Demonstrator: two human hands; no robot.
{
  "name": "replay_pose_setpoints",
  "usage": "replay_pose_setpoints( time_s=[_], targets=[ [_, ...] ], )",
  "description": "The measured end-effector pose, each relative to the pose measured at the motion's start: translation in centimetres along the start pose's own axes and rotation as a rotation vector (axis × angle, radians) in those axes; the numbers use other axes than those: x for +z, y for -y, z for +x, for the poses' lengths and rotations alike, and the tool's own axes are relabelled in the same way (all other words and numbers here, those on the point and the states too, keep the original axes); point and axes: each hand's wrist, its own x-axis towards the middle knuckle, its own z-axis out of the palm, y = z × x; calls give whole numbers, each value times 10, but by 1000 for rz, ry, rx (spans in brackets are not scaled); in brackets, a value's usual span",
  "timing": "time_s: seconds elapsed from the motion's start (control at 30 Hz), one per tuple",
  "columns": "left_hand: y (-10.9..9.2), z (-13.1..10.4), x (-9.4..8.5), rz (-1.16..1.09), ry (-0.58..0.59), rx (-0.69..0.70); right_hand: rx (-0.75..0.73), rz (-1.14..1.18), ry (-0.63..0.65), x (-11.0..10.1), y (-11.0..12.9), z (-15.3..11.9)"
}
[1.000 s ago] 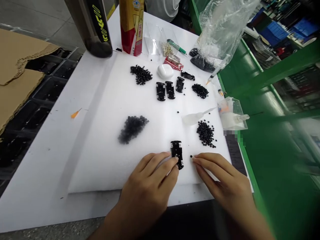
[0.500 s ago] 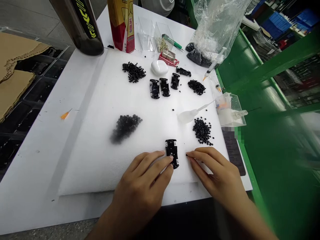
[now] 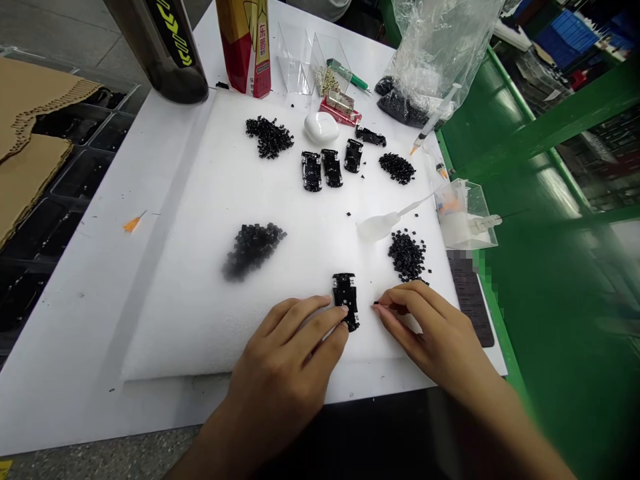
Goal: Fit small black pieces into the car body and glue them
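A black toy-car chassis (image 3: 344,288) lies on the white foam sheet in front of me. My left hand (image 3: 293,353) holds it from the left, fingertips on its lower part and left edge, covering some of it. Just to the right, thumb and forefinger of my right hand (image 3: 425,327) pinch a tiny black piece (image 3: 377,304), apart from the chassis. Its exact shape is too small to tell. Beyond that hand is a pile of small black square pieces (image 3: 407,255). A white squeeze bottle with a thin nozzle (image 3: 377,227) lies behind the chassis.
Several finished-looking black chassis (image 3: 331,168) lie farther back beside a white rounded case (image 3: 321,127). More black parts form piles (image 3: 254,248) on the foam sheet (image 3: 175,320). A syringe (image 3: 435,120), a clear box (image 3: 465,217), a plastic bag (image 3: 430,60) and a dark bottle (image 3: 165,53) stand around.
The whole view has shifted slightly. My right hand's pinched fingertips have tilted a little, the black piece still between them. The left hand stays on the chassis.
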Motion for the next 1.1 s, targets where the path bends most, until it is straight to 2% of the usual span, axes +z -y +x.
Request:
replay_pose_setpoints(
  time_s=[0.1,0.23,0.37,0.5,0.77,0.87,1.0,1.1],
  targets=[
    [1,-1,0,2,6,-2,23,11,43,-7,-1,3],
    [2,0,0,-7,0,-1,78,101,187,-19,-6,5],
    [2,2,-1,-5,-8,-1,-42,121,221,-24,-13,14],
    [2,1,0,-22,-2,-10,-148,19,282,-26,-12,23],
    [2,-1,2,-52,-23,-23,-330,-243,232,-25,-10,20],
    [1,-2,2,-58,-8,-44,-272,-141,225,-30,-7,16],
    [1,-1,1,-108,10,-90,-129,96,238,-31,11,10],
    [1,0,0,-134,16,-129,-190,73,224,-20,25,5]
  ],
)
